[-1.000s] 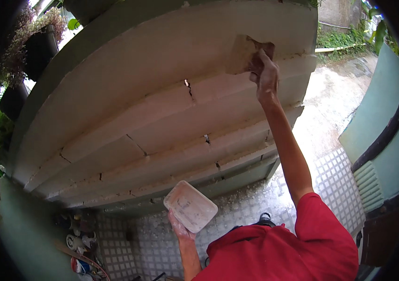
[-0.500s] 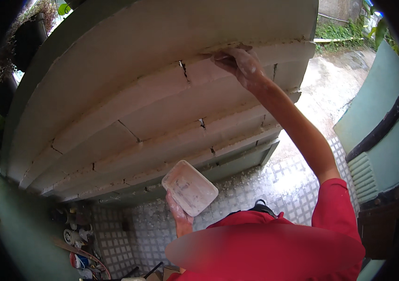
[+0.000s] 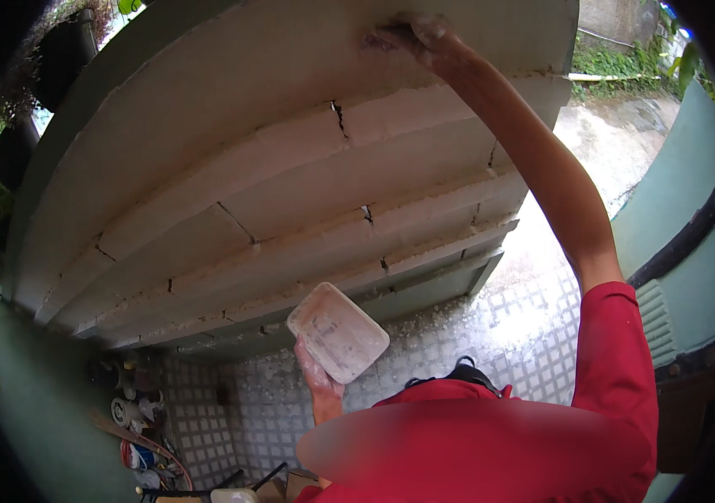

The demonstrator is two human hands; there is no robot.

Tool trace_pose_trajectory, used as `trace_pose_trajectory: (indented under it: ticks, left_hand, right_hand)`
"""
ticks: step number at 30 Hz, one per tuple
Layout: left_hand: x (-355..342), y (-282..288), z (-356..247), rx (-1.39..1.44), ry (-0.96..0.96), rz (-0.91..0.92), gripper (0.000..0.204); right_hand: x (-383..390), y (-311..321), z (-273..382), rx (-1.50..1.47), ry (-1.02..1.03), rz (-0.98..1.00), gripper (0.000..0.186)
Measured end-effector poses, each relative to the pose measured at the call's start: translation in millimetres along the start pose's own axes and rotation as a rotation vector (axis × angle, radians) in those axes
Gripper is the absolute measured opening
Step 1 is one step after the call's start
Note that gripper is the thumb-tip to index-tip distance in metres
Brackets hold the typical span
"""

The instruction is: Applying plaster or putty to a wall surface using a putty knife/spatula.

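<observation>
Fingers (image 3: 386, 38) of the right hand (image 3: 431, 40) are bent over, up at the top band of a pale stepped surface (image 3: 240, 92). Something dark shows under the knuckles, but from where I stand I cannot tell whether they pinch a tool, nor whether the tips touch the surface. White smears mark the hand. That surface spreads around and below the fingers, mostly off to their left. Just below them runs its first ledge, split by a jagged crack (image 3: 339, 119); under that, a small hole (image 3: 366, 214) opens in the next ledge.

Well below the right fingers is a whitish tub (image 3: 366, 339), tilted, its open side up and its inside streaked with grey. The left hand (image 3: 319, 370) grips its lower left side, the visible fingers wrapped along the wall, their far tips hidden behind it. Lower still, on the right, is the person's red shirt (image 3: 617, 360).

Beneath both hands lies a checked floor (image 3: 278, 402), spattered with white. Farther off, to the lower left of the left fingers, cans (image 3: 126, 412) stand along a green wall (image 3: 39, 402). Away to the right of the right fingers, a pale pipe (image 3: 613, 77) crosses some greenery (image 3: 613, 59).
</observation>
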State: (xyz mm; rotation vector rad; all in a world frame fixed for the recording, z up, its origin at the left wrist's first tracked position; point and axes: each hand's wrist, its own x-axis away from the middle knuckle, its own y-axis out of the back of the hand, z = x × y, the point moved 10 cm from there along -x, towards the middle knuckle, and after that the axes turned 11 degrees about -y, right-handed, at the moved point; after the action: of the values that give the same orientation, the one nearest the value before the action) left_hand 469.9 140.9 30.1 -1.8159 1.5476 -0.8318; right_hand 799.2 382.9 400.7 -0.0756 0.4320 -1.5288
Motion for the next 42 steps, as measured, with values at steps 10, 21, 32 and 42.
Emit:
trace_pose_trajectory:
  ticks: [10,21,32,42]
  left_hand:
    - [20,19,2,0.017,-0.004,-0.051,0.058]
    - [26,28,-7,0.030,-0.040,-0.136,0.059]
    - [23,42,-17,0.023,-0.051,-0.141,0.061]
    - [20,44,-26,-0.025,-0.092,-0.124,0.063]
  right_hand:
    - [79,26,-48,0.042,-0.132,-0.095,0.021]
    - [45,-3,-1,0.009,0.077,-0.093,0.020]
    - [96,102,19,0.695,0.117,-0.423,0.024]
    - [70,8,-4,1.372,0.662,-0.632,0.031]
